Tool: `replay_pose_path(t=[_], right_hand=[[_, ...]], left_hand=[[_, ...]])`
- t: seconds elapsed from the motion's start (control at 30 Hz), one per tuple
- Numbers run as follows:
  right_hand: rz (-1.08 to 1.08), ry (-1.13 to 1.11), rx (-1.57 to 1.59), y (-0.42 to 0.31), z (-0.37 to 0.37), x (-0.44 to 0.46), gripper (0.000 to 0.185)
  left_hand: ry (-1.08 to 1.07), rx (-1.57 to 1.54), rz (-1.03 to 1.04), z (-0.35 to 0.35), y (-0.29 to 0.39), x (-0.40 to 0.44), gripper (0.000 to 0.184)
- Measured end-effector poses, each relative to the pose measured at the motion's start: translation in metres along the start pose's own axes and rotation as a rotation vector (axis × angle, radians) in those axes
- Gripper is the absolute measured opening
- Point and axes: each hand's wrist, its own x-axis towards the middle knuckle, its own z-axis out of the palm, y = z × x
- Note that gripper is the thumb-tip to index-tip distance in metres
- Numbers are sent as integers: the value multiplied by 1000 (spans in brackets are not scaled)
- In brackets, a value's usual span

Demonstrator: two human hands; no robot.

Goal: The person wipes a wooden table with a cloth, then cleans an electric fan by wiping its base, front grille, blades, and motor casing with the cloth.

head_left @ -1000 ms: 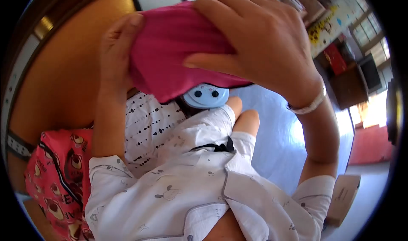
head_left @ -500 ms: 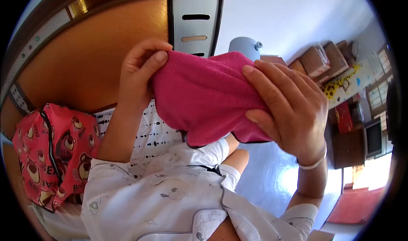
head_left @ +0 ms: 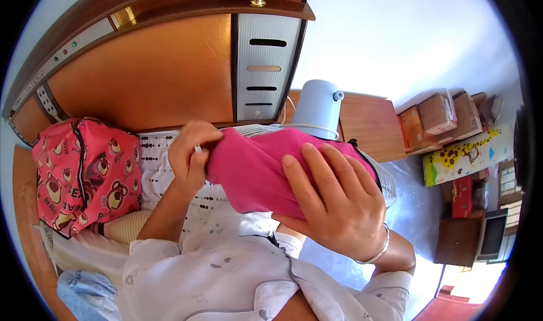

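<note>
A bright pink cloth with a soft, towel-like surface and dark edging is held up in front of my chest. My left hand is closed on its left end, with the fingers bent and a small white spot showing beside them. Across the front of the cloth lies my right hand, its fingers extended over the fabric and its thumb hidden. A pale band circles the right wrist. Between the hands the cloth is gathered into folds, and its back side is hidden.
A light-blue cylindrical housing with a side knob stands behind the cloth, near a white wire grille. On the bed at left sits a pink bear-print bag. Cardboard boxes are stacked at right. A wooden headboard rises behind.
The cloth has moved lower in view and is more bunched. My right hand has shifted left and down across it. The view has tilted, showing more of the headboard and blue housing.
</note>
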Motion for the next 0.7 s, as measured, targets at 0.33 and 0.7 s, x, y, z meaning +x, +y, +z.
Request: replay_pose_path(t=[0.33, 0.7], right_hand=[[95, 4, -193, -44, 8, -2, 69], [223, -55, -308, -83, 7, 17, 63]], left_hand=[[-123, 6, 379, 16, -51, -18, 78], [-42, -233, 359, 24, -32, -22, 63]])
